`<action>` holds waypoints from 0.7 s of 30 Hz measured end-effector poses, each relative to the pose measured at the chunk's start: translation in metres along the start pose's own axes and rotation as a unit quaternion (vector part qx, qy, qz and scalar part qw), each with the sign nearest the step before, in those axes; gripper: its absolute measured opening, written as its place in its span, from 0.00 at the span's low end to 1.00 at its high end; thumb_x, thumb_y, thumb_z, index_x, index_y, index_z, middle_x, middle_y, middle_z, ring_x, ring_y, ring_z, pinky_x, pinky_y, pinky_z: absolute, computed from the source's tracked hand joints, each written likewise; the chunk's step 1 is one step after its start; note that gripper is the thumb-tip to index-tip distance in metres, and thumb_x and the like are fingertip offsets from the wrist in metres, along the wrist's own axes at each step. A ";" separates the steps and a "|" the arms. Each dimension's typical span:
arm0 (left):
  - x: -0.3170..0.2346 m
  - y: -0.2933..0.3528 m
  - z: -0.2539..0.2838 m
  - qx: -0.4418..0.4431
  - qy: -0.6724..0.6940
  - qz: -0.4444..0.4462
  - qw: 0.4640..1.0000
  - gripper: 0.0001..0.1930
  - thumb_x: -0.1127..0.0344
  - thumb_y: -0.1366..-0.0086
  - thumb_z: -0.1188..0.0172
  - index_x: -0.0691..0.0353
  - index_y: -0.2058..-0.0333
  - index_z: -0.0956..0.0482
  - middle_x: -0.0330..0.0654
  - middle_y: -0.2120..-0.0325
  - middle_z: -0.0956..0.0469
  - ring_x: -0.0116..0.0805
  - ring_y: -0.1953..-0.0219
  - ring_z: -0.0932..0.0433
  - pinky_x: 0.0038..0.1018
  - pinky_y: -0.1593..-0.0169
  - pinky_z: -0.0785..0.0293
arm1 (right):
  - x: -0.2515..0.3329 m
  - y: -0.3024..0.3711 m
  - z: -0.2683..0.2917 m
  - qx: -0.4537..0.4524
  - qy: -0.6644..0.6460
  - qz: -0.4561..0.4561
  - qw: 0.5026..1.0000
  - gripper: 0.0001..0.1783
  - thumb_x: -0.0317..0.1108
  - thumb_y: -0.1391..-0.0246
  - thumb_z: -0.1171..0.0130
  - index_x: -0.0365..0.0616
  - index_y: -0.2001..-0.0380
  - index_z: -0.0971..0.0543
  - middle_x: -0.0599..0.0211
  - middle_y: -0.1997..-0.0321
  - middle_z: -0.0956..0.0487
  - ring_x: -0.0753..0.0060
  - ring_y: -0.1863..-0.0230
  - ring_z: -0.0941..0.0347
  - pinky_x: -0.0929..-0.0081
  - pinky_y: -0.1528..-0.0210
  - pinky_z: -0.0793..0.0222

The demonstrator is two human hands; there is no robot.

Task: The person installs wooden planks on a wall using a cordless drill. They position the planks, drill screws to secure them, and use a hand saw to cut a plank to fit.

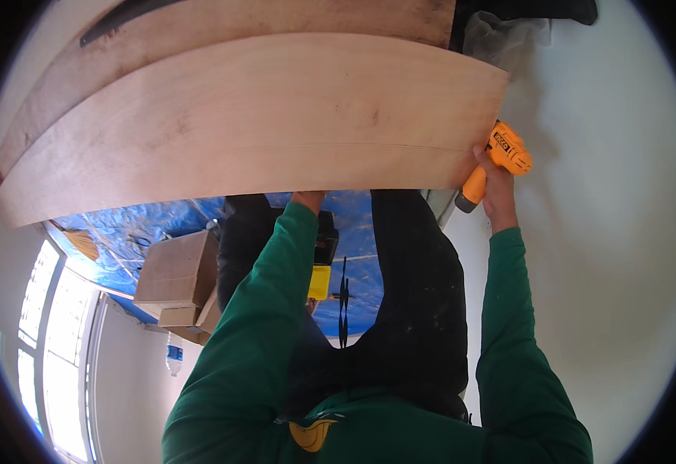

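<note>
A long, pale wooden panel (276, 116) with a curved far edge spans the view in front of me. My left hand (309, 200) reaches under its near edge at the middle; the panel hides the fingers, so I cannot see how they lie. At the panel's right end, my right hand (499, 193) is wrapped around the handle of an orange cordless drill (509, 148). The thumb of that hand lies at the panel's edge, and the drill body points up and right beside the panel.
Another wooden board (400, 22) lies beyond the panel. Blue plastic sheeting (353, 224) covers the floor around my legs. A cardboard box (174, 271) stands to the left, with a plastic bottle (174, 356) near it. A white wall (601, 255) rises close on the right.
</note>
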State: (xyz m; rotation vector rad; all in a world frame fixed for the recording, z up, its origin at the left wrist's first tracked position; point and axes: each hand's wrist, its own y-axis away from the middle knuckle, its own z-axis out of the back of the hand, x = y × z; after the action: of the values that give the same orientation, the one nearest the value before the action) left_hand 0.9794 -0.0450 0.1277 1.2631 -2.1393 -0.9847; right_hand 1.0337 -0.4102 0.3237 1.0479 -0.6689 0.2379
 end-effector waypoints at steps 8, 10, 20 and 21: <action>0.025 -0.002 -0.006 0.007 0.040 -0.006 0.999 0.18 0.63 0.20 0.38 0.61 0.37 0.20 0.42 0.39 0.18 0.37 0.38 0.18 0.38 0.33 0.18 | 0.008 0.002 -0.002 0.007 0.004 -0.008 1.000 0.35 0.35 0.36 0.23 0.40 0.30 0.26 0.59 0.32 0.21 0.62 0.31 0.24 0.61 0.29 0.27; 0.025 -0.001 -0.005 0.007 0.039 -0.003 0.999 0.18 0.63 0.20 0.37 0.61 0.37 0.20 0.42 0.40 0.18 0.37 0.39 0.18 0.38 0.34 0.18 | 0.007 0.002 -0.002 0.006 0.008 -0.009 1.000 0.35 0.35 0.36 0.23 0.39 0.30 0.26 0.59 0.32 0.21 0.62 0.30 0.24 0.61 0.28 0.27; 0.008 0.004 -0.021 0.004 0.002 -0.004 1.000 0.19 0.63 0.21 0.37 0.63 0.37 0.20 0.43 0.42 0.17 0.36 0.43 0.16 0.38 0.35 0.17 | -0.001 0.002 0.001 0.014 -0.015 -0.014 1.000 0.31 0.34 0.35 0.24 0.38 0.34 0.23 0.62 0.36 0.18 0.64 0.35 0.22 0.61 0.29 0.27; 0.008 0.004 -0.024 0.004 0.002 -0.007 1.000 0.19 0.63 0.21 0.36 0.63 0.37 0.20 0.43 0.42 0.17 0.36 0.43 0.16 0.38 0.35 0.17 | -0.003 0.002 0.002 0.019 -0.017 0.004 1.000 0.30 0.33 0.35 0.24 0.39 0.34 0.23 0.63 0.37 0.17 0.64 0.35 0.21 0.62 0.29 0.27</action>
State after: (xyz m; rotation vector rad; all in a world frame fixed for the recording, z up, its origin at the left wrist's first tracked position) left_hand 0.9897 -0.0593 0.1461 1.2842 -2.1367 -0.9789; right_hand 1.0300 -0.4101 0.3241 1.0868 -0.7009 0.2409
